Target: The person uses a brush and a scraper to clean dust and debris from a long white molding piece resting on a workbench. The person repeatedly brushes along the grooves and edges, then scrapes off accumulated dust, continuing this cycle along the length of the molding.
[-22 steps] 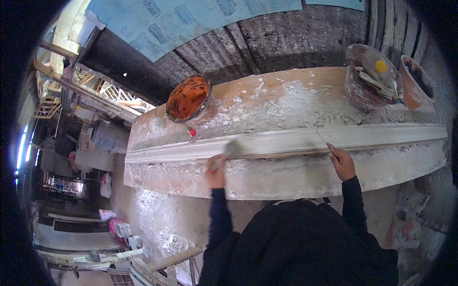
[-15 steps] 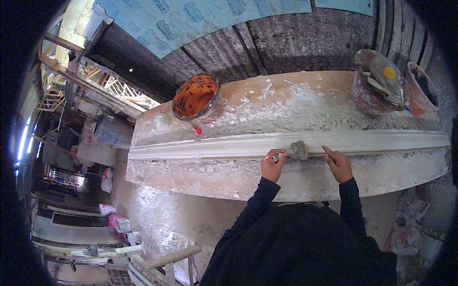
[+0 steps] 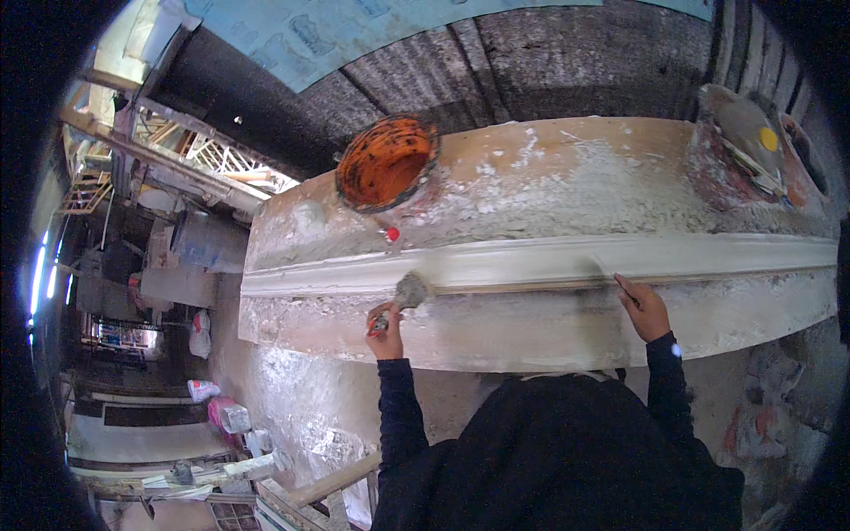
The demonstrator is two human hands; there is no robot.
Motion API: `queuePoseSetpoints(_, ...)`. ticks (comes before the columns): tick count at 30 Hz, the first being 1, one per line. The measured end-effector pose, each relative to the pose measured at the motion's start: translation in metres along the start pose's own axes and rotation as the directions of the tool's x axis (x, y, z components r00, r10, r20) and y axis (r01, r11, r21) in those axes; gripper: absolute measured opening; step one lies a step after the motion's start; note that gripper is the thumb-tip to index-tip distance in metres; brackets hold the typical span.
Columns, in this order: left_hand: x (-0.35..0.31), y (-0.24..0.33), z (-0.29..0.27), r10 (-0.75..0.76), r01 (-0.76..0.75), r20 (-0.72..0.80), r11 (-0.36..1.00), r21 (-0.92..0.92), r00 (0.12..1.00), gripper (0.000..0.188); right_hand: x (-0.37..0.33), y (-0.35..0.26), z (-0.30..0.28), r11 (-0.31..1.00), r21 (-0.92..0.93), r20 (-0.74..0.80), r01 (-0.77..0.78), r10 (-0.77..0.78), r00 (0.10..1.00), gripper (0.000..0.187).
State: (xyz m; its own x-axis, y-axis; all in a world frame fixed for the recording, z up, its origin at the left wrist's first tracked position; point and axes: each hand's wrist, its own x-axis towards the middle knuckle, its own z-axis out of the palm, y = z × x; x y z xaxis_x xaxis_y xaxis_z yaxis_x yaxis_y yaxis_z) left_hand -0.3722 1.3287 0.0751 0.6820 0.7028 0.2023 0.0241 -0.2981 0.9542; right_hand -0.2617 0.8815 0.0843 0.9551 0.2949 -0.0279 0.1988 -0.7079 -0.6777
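A long white plaster moulding (image 3: 522,263) runs across a plaster-caked bench (image 3: 549,186). My left hand (image 3: 386,334) is closed around the red-marked handle of a brush (image 3: 413,290). The brush's grey, clogged bristles rest at the moulding's near edge, left of the middle. Farther right, my right hand (image 3: 646,311) pinches a thin tool (image 3: 605,266) that points up and left over the moulding; its exact kind is too fine to make out. Beyond the brush, a small red knob (image 3: 392,234) lies near the moulding's far edge.
A bucket with an orange, black-streaked inside (image 3: 376,168) stands tilted at the far left of the bench. Plaster-smeared containers (image 3: 722,164) stand at the far right, one holding tools. Dark corrugated sheeting (image 3: 575,66) rises behind. A timber frame (image 3: 332,482) stands at the lower left.
My left hand has carried the brush leftward along the moulding, from near the right hand. My right hand has stayed close to its place, and the view has shifted slightly.
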Motion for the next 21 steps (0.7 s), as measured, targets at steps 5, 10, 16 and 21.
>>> queuePoseSetpoints(5, 0.066, -0.051, -0.107, 0.212, -0.18, -0.154, 0.963, 0.2, 0.965, 0.011, 0.02, -0.06, 0.06, 0.996, 0.044, 0.017, 0.071, -0.072, 0.997, 0.037)
queuePoseSetpoints(10, 0.135, -0.074, -0.221, 0.424, -0.241, -0.248, 0.809, 0.536, 0.871, 0.009, 0.036, -0.151, 0.11, 0.995, 0.058, 0.129, 0.076, -0.083, 0.988, 0.035)
queuePoseSetpoints(16, 0.152, -0.071, -0.24, 0.221, -0.173, -0.368, 0.972, 0.158, 0.903, 0.008, 0.054, -0.218, 0.158, 0.972, 0.024, 0.21, 0.233, -0.233, 0.95, 0.031)
queuePoseSetpoints(21, 0.137, -0.063, -0.201, 0.026, -0.031, -0.234, 0.999, -0.018, 0.972, 0.012, 0.084, -0.245, 0.171, 0.971, -0.141, 0.464, 0.19, -0.105, 0.88, 0.026)
